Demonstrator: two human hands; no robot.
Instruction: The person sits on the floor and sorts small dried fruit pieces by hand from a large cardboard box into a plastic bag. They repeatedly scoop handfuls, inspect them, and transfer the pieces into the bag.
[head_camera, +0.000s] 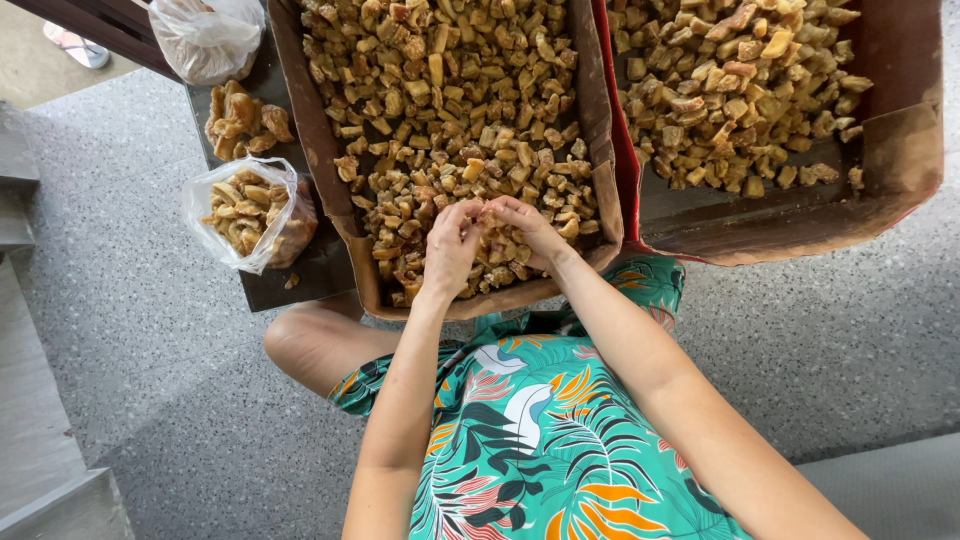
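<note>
1. The left hand (450, 250) and right hand (528, 228) met over the near end of the left cardboard tray (322, 150), fingertips pinched together on one small golden-brown chunk (484, 213) between them.
2. Judged light, dry and brittle; best taken at its edges with fingertips, since squeezing would likely crumble it.
3. The chunks (450, 90) looked irregular, tan to amber, rough and heaped loosely.
4. A second tray (905, 150) on the right held similar pieces.
5. An open clear bag (250, 210) of larger pieces lay on a dark board (320, 265) to the left, with a loose pile (243, 120) beyond it.
</note>
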